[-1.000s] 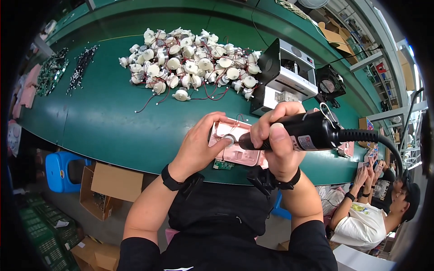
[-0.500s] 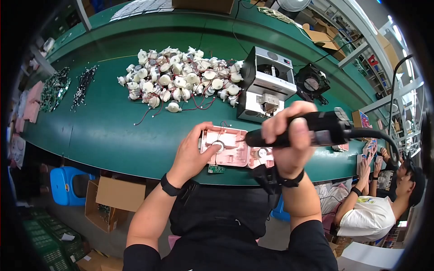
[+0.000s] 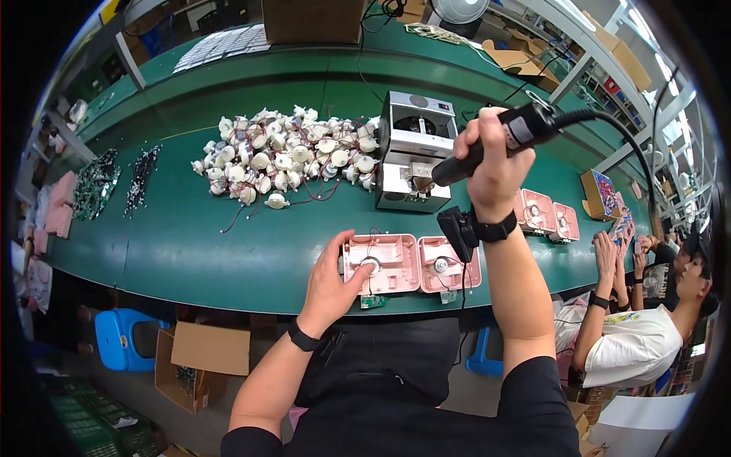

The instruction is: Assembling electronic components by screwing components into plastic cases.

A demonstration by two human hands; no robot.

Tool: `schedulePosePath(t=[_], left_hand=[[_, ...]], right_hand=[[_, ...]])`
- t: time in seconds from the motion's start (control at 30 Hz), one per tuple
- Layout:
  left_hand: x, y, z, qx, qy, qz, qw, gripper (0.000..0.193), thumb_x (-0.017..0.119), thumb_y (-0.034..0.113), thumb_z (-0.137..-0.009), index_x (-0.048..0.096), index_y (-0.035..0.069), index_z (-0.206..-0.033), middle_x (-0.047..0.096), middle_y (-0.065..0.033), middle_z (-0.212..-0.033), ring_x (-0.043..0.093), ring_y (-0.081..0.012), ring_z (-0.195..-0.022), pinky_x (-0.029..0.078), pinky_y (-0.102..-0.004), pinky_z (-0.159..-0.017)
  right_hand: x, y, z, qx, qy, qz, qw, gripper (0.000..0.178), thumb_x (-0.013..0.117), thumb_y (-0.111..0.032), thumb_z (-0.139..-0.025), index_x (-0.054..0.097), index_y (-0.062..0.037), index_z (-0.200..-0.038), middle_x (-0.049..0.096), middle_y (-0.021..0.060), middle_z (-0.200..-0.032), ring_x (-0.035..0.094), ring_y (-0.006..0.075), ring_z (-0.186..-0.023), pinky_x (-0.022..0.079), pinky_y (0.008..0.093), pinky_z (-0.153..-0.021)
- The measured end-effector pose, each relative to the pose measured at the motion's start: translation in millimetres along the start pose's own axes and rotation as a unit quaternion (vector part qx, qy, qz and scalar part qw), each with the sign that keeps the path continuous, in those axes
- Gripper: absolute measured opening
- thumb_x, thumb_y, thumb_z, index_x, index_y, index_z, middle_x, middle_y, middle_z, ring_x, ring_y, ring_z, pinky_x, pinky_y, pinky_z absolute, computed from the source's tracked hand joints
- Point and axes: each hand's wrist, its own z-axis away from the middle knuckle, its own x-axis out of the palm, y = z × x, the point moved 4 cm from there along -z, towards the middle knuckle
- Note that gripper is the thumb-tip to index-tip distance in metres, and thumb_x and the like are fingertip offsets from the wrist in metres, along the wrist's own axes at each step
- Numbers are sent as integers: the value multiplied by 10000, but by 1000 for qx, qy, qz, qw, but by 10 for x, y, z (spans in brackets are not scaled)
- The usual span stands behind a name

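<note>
My left hand [image 3: 329, 280] grips the left edge of a pink plastic housing [image 3: 397, 280], its thumb pressing on a round white part inside. Beside it on the right lies a second pink housing [image 3: 470, 280], also with a round part and thin wires. A small green circuit board [image 3: 374, 302] pokes out at the near edge of the first housing. My right hand [image 3: 499, 171] is wrapped round a black corded electric screwdriver [image 3: 529, 126]. The screwdriver's lower end is over the front of a grey-and-white screw feeder [image 3: 392, 186]; its tip is hard to make out.
White motor-like parts with red and black wires [image 3: 282, 160] form a heap left of the feeder. More pink housings [image 3: 537, 213] stand to the right, near a carton [image 3: 601, 194]. Small circuit boards [image 3: 95, 186] lie far left. A co-worker [image 3: 636, 327] sits at right.
My right hand has carried the screwdriver up and away from the pink housings to the screw feeder. My left hand keeps its hold on the first housing. The view has shifted.
</note>
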Motion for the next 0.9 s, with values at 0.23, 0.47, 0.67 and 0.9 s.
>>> schedulePosePath(t=[0.23, 0.47, 0.67, 0.9], left_hand=[[9, 13, 23, 30, 0, -31, 999, 735, 829, 225, -786, 487, 54, -1414, 601, -167, -1331, 599, -332, -1209, 475, -414, -1029], [-5, 5, 39, 18, 1, -21, 1000, 718, 815, 229, -771, 496, 33, -1383, 594, -188, -1304, 581, -360, -1205, 460, -433, -1037], [33, 22, 1, 28, 0, -20, 999, 704, 806, 236, -781, 497, 35, -1382, 592, -184, -1313, 576, -360, -1213, 460, -438, -1034], [-7, -20, 52, 28, 15, -33, 999, 706, 808, 223, -776, 497, 38, -1383, 589, -172, -1326, 568, -360, -1225, 454, -443, -1039]], right_hand=[[49, -20, 156, 87, -29, -10, 996, 201, 641, -177, -968, 571, 11, -982, 563, 79, -709, 552, 178, -540, 470, 316, -528], [229, -255, 235, 36, -36, -34, 998, 195, 640, -183, -972, 569, -3, -948, 565, 73, -711, 548, 173, -539, 466, 314, -530], [36, 117, -125, 50, 15, 17, 998, 204, 644, -195, -975, 557, -22, -914, 563, 67, -713, 547, 174, -539, 457, 314, -527], [215, -96, 286, 143, -45, -83, 985, 249, 635, -278, -988, 541, -47, -975, 533, 48, -707, 519, 160, -546, 444, 328, -542]])
